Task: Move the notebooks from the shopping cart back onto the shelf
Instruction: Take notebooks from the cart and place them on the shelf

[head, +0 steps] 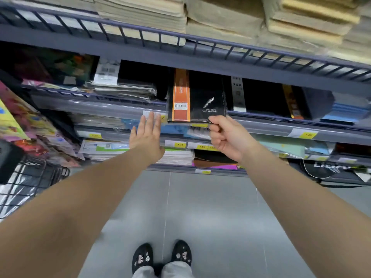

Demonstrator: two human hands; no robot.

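A black notebook (202, 97) with an orange band and a silver feather mark, wrapped in clear plastic, is half inside the middle shelf (281, 123). My right hand (226, 137) grips its near right corner. Just left of the notebook, my left hand (147, 135) is held flat with fingers spread near the shelf's front rail, holding nothing. The black wire shopping cart (30, 177) stands at the far left, with clear plastic showing inside it.
More black notebooks (261, 95) lie on the same shelf to the right, and wrapped stacks (124, 89) to the left. Brown paper stacks (220, 21) fill the shelf above. Lower shelves hold coloured pads and yellow price tags (179, 145). Grey tiled floor (200, 207) and my shoes lie below.
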